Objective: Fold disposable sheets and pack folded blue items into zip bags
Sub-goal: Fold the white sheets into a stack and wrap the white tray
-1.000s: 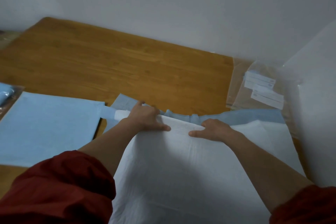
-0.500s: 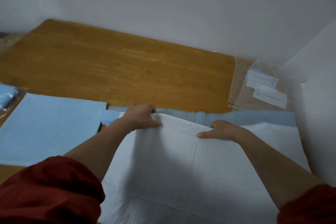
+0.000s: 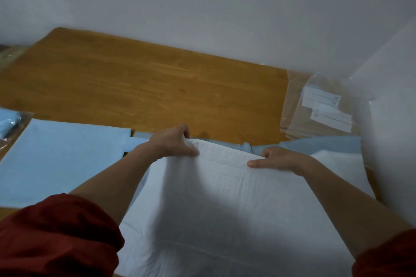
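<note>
Entry: one disposable sheet (image 3: 225, 204) lies spread on the near, right-of-centre part of the wooden table (image 3: 146, 87). We note that its upper face is white and lightly quilted, with faint creases running left to right. A pale blue backing shows as a strip along the far edge and at the far right corner. The near middle of the sheet is in shadow between the forearms. The white layer lifts slightly at its far edge, where both hands take it.

Left hand (image 3: 171, 144): the thumb lies on the white face and the fingers curl over the far edge, clamped on the sheet.

Right hand (image 3: 276, 158): the thumb stretches flat along the top toward the left. The fingers curl round the edge and we cannot see their tips.

The hands are apart, with a wrinkled span of sheet between them.

Surroundings:
- Just beside the sheet on the left, a folded blue sheet (image 3: 63, 159) lies flat.
- At the far left edge, a blue item (image 3: 6, 122) sits inside clear plastic.
- At the far right, by the wall, we see a stack of clear zip bags (image 3: 324, 105) with white labels.
- Red sleeves (image 3: 56, 236) are pushed up both arms.
</note>
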